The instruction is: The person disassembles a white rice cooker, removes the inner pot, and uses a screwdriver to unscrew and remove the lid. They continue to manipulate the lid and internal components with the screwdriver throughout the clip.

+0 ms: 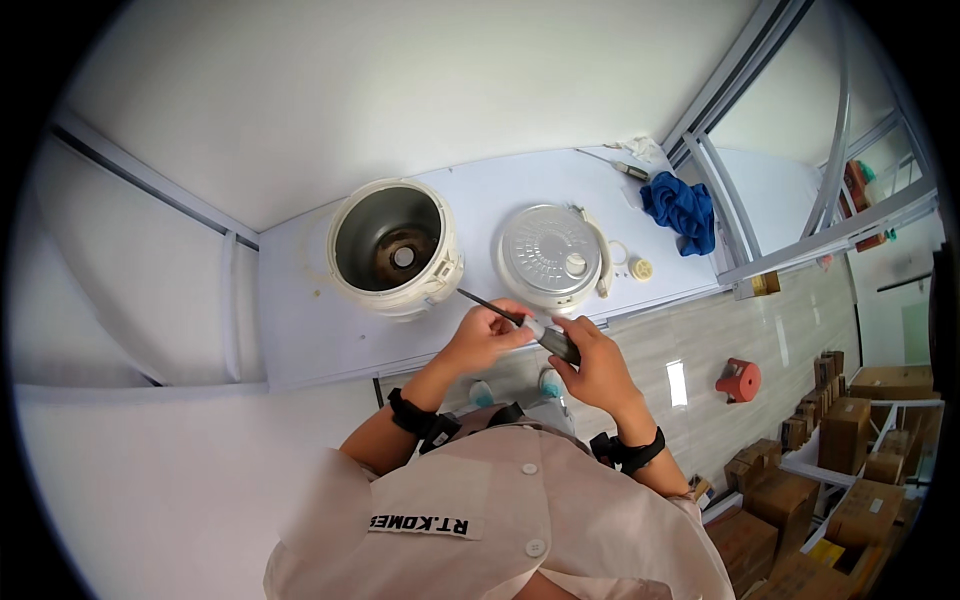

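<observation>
My left hand (pixel 492 335) grips the front end of a grey-handled screwdriver (pixel 555 341) where the dark shaft meets the handle. My right hand (pixel 595 365) is closed on the handle. The shaft points up-left toward the front of a cream cooker body (pixel 445 275), which is open on top with a dark, stained interior; whether the tip touches it I cannot tell. Just beyond my hands lies a round lid (pixel 545 240) with a silver perforated plate, a cream strip along its right side. A thin pale ring (pixel 620 244) and a small yellowish round part (pixel 641 270) sit beside it.
On the white tabletop (pixel 310 350), a blue cloth (pixel 678 210), another screwdriver (pixel 630 170) and a white rag (pixel 640 148) lie at back right. Metal framing (pixel 740 260) borders the right end. Below are a red stool (pixel 737 381) and stacked cardboard boxes (pixel 845 435).
</observation>
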A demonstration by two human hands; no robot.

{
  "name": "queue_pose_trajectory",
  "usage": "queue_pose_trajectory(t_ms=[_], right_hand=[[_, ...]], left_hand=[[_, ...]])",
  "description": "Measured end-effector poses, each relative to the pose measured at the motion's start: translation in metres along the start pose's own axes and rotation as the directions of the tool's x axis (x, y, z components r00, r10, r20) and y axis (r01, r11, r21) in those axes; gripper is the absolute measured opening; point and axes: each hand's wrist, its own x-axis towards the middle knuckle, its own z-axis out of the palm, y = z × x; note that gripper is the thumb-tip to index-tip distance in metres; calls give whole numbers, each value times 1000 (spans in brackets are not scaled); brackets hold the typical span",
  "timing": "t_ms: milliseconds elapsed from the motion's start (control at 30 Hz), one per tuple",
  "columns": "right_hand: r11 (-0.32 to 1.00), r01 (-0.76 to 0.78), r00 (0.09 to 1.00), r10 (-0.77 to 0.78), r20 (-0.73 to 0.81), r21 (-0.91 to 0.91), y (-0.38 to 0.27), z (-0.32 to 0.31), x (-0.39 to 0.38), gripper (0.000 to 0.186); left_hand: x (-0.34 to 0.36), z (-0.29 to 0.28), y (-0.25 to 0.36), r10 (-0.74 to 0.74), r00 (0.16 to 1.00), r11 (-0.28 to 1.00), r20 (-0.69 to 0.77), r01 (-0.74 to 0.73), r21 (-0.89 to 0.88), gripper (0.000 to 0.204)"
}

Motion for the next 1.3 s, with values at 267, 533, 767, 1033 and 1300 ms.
queue_pose_trajectory(t_ms=[267, 533, 767, 1033, 1300], right_hand=[[991, 37, 995, -25, -91, 130, -2, 20, 14, 32], [911, 411, 891, -393, -228, 33, -31, 54, 68, 47], [769, 618, 775, -631, -39, -164, -70, 84, 119, 70], [803, 572, 820, -567, 82, -166, -70, 103, 137, 61], [837, 541, 840, -534, 91, -79, -52, 73, 132, 36]], left_hand=[[-24, 0, 68, 543, 838, 704, 54, -489, 515, 35], [-55, -63, 71, 819, 573, 146, -26, -165, 975, 34], [-72, -84, 63, 760, 585, 235, -283, 159, 959, 40], [-67, -109, 39, 723, 648, 250, -240, 78, 965, 37], [-72, -78, 63, 719, 660, 294, -220, -2, 956, 44]])
